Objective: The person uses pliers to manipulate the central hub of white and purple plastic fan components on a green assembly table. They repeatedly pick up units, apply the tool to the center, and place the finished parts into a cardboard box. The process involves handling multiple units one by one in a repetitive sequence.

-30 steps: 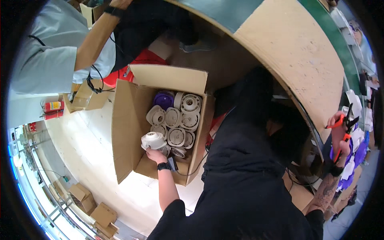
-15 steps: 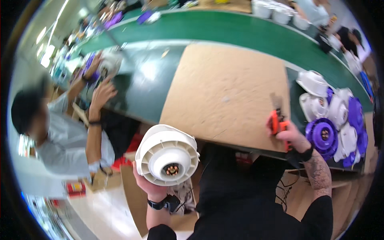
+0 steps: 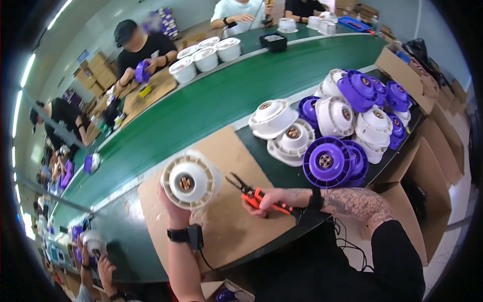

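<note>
My left hand grips a white round plastic housing from below and behind, holding it above the brown board. The housing has a ribbed outer ring and a raised centre with copper-coloured parts in its opening, turned toward me. Some of my left fingers are hidden behind it. Closed around orange-red handled pliers is my right hand. Their dark jaws stand slightly apart and point toward the housing without touching it. Under both hands lies the brown board.
White and purple housings are heaped on the bench to the right. Beyond the board runs a green belt. Cardboard boxes stand at the right. Co-workers sit across the belt, and another person's hands work at lower left.
My view has swung to the right. The white housing in my left hand has moved from beside the bench to over the board. The pliers are now nearer to it, still in my right hand.
</note>
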### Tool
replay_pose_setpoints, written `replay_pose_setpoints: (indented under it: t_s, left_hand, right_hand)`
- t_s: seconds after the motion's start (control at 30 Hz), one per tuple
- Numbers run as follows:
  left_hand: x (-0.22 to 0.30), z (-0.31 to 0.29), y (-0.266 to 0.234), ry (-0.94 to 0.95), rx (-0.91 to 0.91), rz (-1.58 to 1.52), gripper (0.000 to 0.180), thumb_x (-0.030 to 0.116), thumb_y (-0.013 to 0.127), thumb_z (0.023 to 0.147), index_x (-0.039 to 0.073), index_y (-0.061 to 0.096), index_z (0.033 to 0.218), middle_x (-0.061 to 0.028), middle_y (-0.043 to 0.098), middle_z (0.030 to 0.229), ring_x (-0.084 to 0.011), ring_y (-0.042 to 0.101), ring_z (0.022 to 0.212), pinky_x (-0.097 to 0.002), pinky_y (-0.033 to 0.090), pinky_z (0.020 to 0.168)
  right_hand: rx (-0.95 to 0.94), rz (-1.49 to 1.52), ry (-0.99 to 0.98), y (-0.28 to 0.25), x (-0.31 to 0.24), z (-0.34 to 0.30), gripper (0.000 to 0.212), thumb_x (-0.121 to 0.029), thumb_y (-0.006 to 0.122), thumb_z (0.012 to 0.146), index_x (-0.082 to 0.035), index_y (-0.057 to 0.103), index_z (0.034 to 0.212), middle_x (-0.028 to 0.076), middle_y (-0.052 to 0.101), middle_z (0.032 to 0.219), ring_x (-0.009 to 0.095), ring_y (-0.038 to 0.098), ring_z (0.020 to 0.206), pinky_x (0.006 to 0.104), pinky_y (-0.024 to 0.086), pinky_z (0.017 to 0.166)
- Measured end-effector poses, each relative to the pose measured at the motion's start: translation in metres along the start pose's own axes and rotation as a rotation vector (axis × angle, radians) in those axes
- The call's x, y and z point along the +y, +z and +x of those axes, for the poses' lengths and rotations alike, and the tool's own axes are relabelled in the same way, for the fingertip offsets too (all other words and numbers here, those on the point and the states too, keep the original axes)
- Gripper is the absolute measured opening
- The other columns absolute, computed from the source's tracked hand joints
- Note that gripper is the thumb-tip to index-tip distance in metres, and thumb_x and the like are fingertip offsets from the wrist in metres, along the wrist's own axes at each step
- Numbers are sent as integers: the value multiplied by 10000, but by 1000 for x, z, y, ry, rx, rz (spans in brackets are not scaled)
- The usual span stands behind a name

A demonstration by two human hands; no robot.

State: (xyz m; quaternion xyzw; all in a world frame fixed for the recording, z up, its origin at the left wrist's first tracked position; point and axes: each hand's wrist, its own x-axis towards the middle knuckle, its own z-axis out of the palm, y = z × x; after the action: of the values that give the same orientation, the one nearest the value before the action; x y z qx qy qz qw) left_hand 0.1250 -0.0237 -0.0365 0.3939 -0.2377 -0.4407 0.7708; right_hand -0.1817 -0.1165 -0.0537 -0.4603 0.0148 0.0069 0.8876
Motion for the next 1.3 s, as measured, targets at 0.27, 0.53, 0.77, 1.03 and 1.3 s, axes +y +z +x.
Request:
replay_pose_setpoints:
  t_s: [0.27,0.53,0.77,1.03,1.3]
  left_hand:
    - [13,-26,10,-133,224,-90,419,433,418,1076,101,659,989,-85,722,935,-228,696,883,-408,590,815]
    - [21,-33,12,-129,150,58,549,392,352,1093,-48,600,1309,-180,705,1227,-279,705,1089,-405,567,969]
    - [22,-28,-5,-66,211,77,471,391,402,1090,6,655,1185,-118,734,1064,-215,721,938,-363,593,834]
    - [27,-28,1,-182,145,115,459,377,408,1085,7,672,1149,-129,741,1012,-215,722,867,-358,591,795]
    - [17,-22,11,-165,143,106,438,360,420,1079,10,682,1099,-116,735,996,-205,711,845,-351,585,780]
  right_hand:
    - [333,-1296,111,66,-69,-24,607,-435,818,704,3,574,1046,162,636,918,339,639,862,413,498,779]
    - [406,-2252,56,97,-137,33,621,-502,814,677,-27,593,1011,106,574,935,257,576,922,396,398,869]
    - [298,-2524,-21,108,-134,74,584,-466,822,665,-39,582,983,103,578,913,240,572,911,379,388,862]
    - [141,-2773,138,136,-142,82,547,-412,783,608,-46,571,955,72,521,843,208,531,877,363,360,825]
    - [168,-2771,365,153,-147,76,616,-453,813,580,-58,564,983,87,522,912,213,518,930,373,339,855]
